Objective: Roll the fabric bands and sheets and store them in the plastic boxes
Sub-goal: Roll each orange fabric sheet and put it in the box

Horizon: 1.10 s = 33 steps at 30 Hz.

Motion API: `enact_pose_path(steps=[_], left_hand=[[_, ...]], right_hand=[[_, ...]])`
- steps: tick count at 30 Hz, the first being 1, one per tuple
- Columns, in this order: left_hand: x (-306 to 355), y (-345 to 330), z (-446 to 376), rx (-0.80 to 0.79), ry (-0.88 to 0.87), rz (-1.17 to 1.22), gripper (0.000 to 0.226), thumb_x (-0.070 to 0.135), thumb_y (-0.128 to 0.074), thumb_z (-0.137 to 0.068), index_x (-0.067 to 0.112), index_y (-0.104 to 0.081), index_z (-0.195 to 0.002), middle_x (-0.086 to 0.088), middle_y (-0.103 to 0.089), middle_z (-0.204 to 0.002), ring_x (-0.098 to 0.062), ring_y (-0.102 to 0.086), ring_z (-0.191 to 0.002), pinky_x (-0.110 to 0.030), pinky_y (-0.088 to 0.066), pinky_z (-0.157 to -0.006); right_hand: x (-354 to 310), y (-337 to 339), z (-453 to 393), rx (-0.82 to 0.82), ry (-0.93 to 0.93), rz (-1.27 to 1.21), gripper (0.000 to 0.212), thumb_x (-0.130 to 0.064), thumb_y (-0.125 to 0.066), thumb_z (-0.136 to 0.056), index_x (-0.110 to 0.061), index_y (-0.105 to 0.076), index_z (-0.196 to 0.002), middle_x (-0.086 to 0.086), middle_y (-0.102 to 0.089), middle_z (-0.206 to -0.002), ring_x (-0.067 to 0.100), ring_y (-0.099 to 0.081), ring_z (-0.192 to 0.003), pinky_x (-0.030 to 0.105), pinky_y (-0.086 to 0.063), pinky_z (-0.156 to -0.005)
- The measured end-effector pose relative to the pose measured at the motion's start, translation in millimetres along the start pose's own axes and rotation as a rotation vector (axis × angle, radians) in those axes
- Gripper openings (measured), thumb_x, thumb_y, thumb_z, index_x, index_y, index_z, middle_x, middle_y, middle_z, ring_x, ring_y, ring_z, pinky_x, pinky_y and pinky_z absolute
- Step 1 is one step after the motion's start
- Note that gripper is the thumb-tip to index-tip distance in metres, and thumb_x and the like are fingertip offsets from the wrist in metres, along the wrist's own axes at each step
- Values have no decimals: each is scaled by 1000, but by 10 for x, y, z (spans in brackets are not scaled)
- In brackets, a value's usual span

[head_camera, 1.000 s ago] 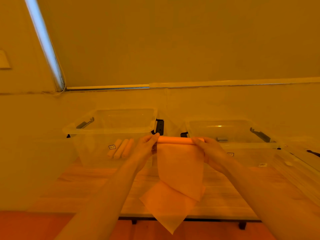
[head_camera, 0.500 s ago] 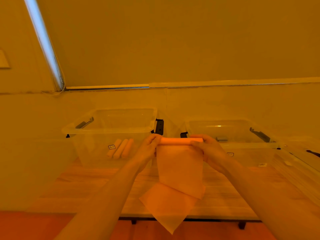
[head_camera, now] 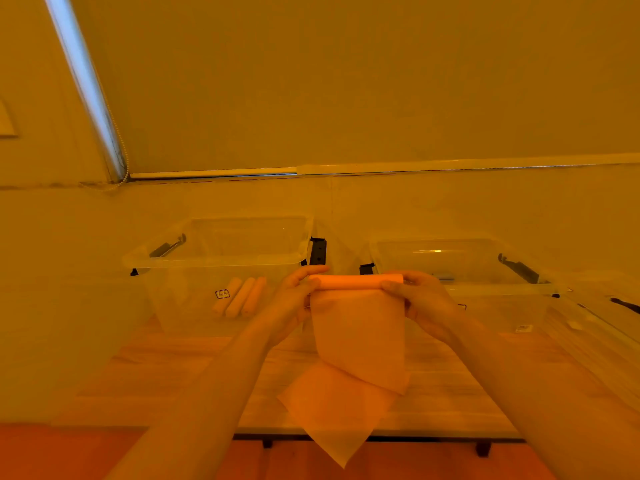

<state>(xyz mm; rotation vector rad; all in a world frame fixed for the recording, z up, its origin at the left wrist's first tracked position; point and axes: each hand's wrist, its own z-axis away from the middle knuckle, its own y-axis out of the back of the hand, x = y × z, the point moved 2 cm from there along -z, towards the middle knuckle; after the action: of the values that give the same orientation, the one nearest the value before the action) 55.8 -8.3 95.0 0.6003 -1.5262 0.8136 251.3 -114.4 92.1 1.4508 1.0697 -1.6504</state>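
I hold a pale fabric sheet [head_camera: 358,334] up in front of me, its top edge wound into a thin roll [head_camera: 356,281]. My left hand [head_camera: 294,303] pinches the roll's left end and my right hand [head_camera: 420,303] pinches its right end. The loose part hangs down and its tail lies folded on the wooden table [head_camera: 156,368], with a corner past the front edge. Behind my left hand stands a clear plastic box [head_camera: 166,261] holding three finished rolls [head_camera: 239,296]. A second clear box [head_camera: 491,292] stands behind my right hand.
Both boxes have black latch handles on their sides. A wall with a lowered blind and a bead cord rises right behind them. At the far right edge lies something clear and flat with a black clip [head_camera: 623,304]. The floor shows below the table's front edge.
The roll at the top has been wound a little further and the hanging part has shortened slightly. Both hands stay at the same height at the roll's ends.
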Motion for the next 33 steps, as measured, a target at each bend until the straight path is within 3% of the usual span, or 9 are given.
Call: enact_pose_path(steps=[2,6,9,13,18,24,27,30,33], left_hand=[[-10,9,-1,7,21,-11,31,11,-55,-94,18,-57,-124,-11,-55,-123,-25,-61,-104,-28,-56,-70],[-33,37,-10,36,4,-141,18,12,-58,-92,21,-65,-105,-12,-60,-120,-25,-61,-107,-36,-54,-88],[-33,44,-2,36,-11,-138,18,10,-59,-90,21,-66,-102,-10,-60,-119,-24,-60,-108,-34,-54,-87],[-39,41,-4,10,-8,-129,21,5,-59,-89,18,-67,-103,-10,-58,-121,-26,-58,-111,-35,-54,-88],[-85,59,-21,-4,99,-141,20,10,-63,-88,17,-64,-106,-12,-58,-120,-26,-59,-109,-30,-54,-80],[-123,90,-33,7,44,-149,20,10,-66,-85,16,-67,-103,-11,-62,-117,-25,-62,-107,-32,-55,-84],[-122,101,-39,18,10,-163,23,8,-68,-83,18,-69,-104,-9,-63,-118,-24,-61,-109,-36,-54,-89],[-112,82,-40,17,7,-166,24,7,-66,-84,20,-68,-104,-8,-61,-120,-24,-59,-110,-38,-54,-91],[-103,58,-39,8,46,-111,29,8,-67,-84,23,-65,-109,-9,-58,-122,-26,-58,-112,-35,-54,-86]], right_hand=[[7,19,5,-8,24,19,24,-3,-63,-86,-14,-62,-108,14,-60,-116,29,-61,-103,39,-57,-80],[20,17,16,-28,18,27,28,1,-64,-85,-17,-62,-106,10,-60,-112,24,-62,-98,32,-58,-76],[35,11,8,-29,-26,45,28,-10,-68,-85,-12,-63,-112,9,-61,-109,22,-62,-97,29,-57,-71],[49,19,12,-12,-17,77,24,-8,-66,-86,-7,-65,-110,9,-64,-92,16,-63,-75,25,-55,-60],[78,47,8,6,55,163,19,-9,-70,-83,-18,-70,-100,9,-65,-107,28,-63,-98,48,-54,-88],[109,54,4,-28,13,99,32,-5,-69,-82,-18,-63,-110,8,-60,-111,25,-63,-98,32,-58,-73],[136,52,-4,-47,-43,90,29,-8,-70,-82,-9,-65,-110,10,-65,-103,22,-66,-90,27,-57,-65],[151,58,-18,-35,-13,93,23,-9,-69,-83,-7,-68,-106,11,-68,-98,21,-66,-82,30,-58,-68],[141,62,-12,-13,53,127,19,-11,-70,-82,-16,-70,-100,8,-65,-105,23,-65,-93,33,-58,-74]])
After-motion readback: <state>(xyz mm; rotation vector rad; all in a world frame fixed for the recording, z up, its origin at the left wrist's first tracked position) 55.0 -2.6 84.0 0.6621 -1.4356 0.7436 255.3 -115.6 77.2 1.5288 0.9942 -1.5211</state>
